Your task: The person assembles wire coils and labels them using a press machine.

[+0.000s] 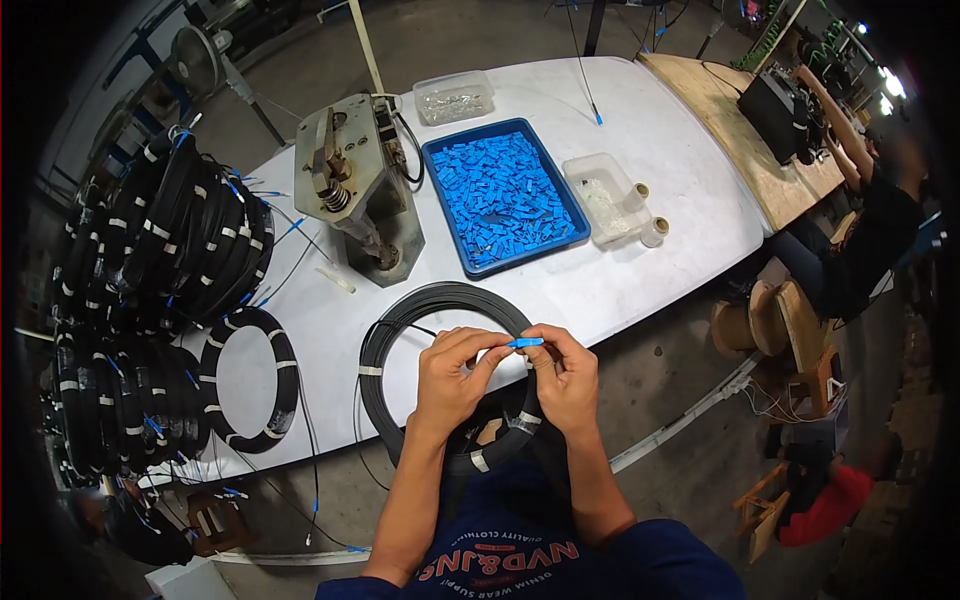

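A small blue connector is pinched between my two hands, at chest height over the table edge. My left hand closes its thumb and fingertips on the connector's left end, where a black cable seems to enter. On the other end, my right hand grips with thumb and forefinger. Behind and below both hands lies a coil of black cable, bound with white tape bands and partly overhanging the table. Beyond it, a blue tray holds many loose blue connector parts.
A metal press stands left of the tray. Stacked black cable coils fill the left side, beside a single coil. Clear plastic boxes hold small parts. At right, a person works at a wooden table.
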A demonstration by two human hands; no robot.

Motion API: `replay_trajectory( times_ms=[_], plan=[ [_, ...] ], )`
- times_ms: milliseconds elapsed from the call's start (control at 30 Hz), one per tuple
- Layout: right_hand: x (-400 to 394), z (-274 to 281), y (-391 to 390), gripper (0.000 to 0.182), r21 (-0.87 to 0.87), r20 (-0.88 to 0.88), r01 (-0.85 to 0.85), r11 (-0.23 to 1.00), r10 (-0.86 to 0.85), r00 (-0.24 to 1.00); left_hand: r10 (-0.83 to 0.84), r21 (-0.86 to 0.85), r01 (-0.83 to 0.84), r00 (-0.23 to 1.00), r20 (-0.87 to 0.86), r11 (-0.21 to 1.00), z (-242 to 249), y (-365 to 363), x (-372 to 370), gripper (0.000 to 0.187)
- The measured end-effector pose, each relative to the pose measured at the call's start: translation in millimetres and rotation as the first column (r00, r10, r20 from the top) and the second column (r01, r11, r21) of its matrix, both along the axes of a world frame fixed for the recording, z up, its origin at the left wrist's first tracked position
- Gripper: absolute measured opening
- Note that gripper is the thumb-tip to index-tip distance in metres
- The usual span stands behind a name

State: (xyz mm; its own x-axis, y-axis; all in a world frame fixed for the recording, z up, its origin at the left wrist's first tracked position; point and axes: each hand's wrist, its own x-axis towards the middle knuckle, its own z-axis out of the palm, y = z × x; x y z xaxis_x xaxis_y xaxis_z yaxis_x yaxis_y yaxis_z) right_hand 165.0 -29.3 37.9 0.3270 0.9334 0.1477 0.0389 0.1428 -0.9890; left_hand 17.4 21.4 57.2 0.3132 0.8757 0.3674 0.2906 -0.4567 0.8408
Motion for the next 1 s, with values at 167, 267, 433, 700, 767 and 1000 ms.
replay_trajectory(
  times_ms=[167, 267, 433, 700, 767, 1000],
  plan=[
    [-3.9, 3.2, -0.3, 0.016, 0.108, -0.431, -0.077, 0.991, 0.116, 0.895, -0.055, -0.19, 0.122, 0.944, 0.326, 0.974, -17.9, -1.2, 10.9, 0.013],
    [-5.0, 0.4, -0.3, 0.02, 0.158, -0.401, -0.062, 0.985, 0.122, 0.908, -0.064, -0.217, 0.176, 0.895, 0.441, 0.96, -30.1, -0.7, 11.0, 0.013],
    [-7.6, 2.8, 2.5, 0.029, 0.173, -0.281, -0.069, 0.983, 0.116, 0.953, -0.066, -0.226, 0.192, 0.881, 0.468, 0.955, -38.2, -0.7, 9.7, 0.016],
    [-10.0, -3.7, 10.9, 0.039, 0.088, -0.394, 0.042, 0.995, -0.004, 0.919, -0.003, -0.342, 0.219, 0.845, 0.534, 0.914, -42.0, 1.5, 18.4, 0.021],
    [-10.7, -4.1, 15.2, 0.037, 0.077, -0.385, 0.045, 0.996, -0.012, 0.923, 0.008, -0.366, 0.234, 0.833, 0.553, 0.901, -41.1, 4.3, 19.1, 0.021],
    [-7.3, -3.1, 25.4, 0.027, 0.071, -0.411, 0.114, 0.991, -0.074, 0.909, 0.041, -0.441, 0.191, 0.885, 0.465, 0.877, -45.2, 15.7, 31.8, 0.017]
  ],
)
